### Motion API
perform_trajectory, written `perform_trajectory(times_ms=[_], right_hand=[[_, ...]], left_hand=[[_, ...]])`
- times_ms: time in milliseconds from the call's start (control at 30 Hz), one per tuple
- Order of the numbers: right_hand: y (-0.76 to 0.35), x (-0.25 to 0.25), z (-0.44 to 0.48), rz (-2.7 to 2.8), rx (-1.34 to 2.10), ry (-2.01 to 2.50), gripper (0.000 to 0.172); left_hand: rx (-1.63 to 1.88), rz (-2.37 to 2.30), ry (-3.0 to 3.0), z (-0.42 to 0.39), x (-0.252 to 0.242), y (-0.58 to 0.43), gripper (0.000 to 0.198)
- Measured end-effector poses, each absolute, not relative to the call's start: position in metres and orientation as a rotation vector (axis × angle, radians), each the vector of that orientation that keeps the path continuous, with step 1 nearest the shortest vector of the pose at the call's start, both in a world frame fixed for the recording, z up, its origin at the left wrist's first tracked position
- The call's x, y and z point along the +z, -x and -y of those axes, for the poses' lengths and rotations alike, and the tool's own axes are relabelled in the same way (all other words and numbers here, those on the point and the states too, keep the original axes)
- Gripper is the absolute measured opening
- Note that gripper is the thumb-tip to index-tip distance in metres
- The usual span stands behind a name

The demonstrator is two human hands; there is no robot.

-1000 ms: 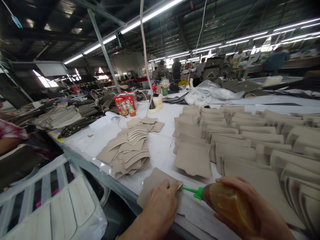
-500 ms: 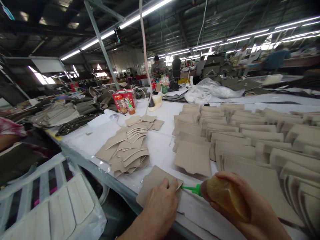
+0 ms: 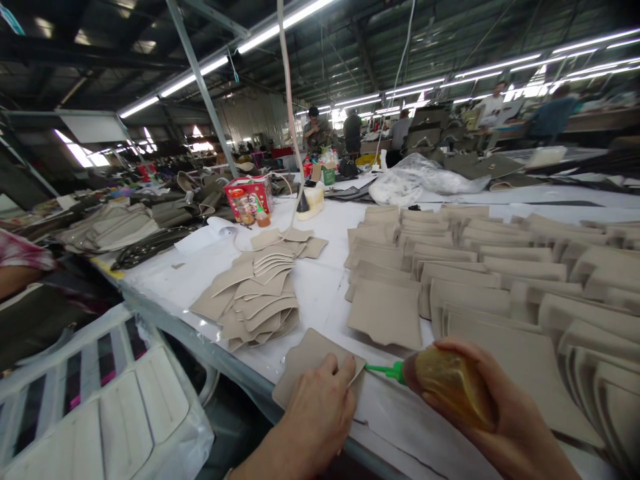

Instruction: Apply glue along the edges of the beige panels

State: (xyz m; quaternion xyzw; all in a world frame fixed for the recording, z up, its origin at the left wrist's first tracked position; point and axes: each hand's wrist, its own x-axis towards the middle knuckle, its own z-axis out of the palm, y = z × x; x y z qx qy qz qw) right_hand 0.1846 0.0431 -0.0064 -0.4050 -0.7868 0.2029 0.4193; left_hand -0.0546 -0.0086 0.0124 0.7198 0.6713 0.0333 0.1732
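My left hand (image 3: 320, 410) presses down on a beige cut piece (image 3: 307, 357) at the near edge of the white table (image 3: 320, 293), fingers bent over its right corner. My right hand (image 3: 493, 407) is wrapped round an amber squeeze bottle (image 3: 450, 383). Its green nozzle (image 3: 385, 370) points left and touches the right edge of that piece. A fanned pile of beige pieces (image 3: 255, 293) lies just beyond the left hand.
Rows of overlapping beige pieces (image 3: 480, 273) cover the right of the table. A red box (image 3: 247, 197), a small bottle and a plastic bag (image 3: 415, 183) stand farther back. White plastic crates (image 3: 100, 413) sit at lower left. Other people work at distant tables.
The view has shifted slightly. My right hand and the bottle have risen a little; the nozzle stays at the piece's right edge. My left hand keeps holding the piece down.
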Motion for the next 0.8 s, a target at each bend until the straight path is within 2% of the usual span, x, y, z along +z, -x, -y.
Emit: perform_trajectory(times_ms=[400,800], right_hand=[[-0.188,-0.018,-0.031,1.939,0.737,1.043,0.045],[-0.177,-0.015,-0.005,1.685,0.986,1.150,0.041]], left_hand=[[0.185,-1.860,-2.043,0.010,0.020,0.059,0.045],[0.209,-1.854,-2.053,0.011,0.016,0.061,0.045]])
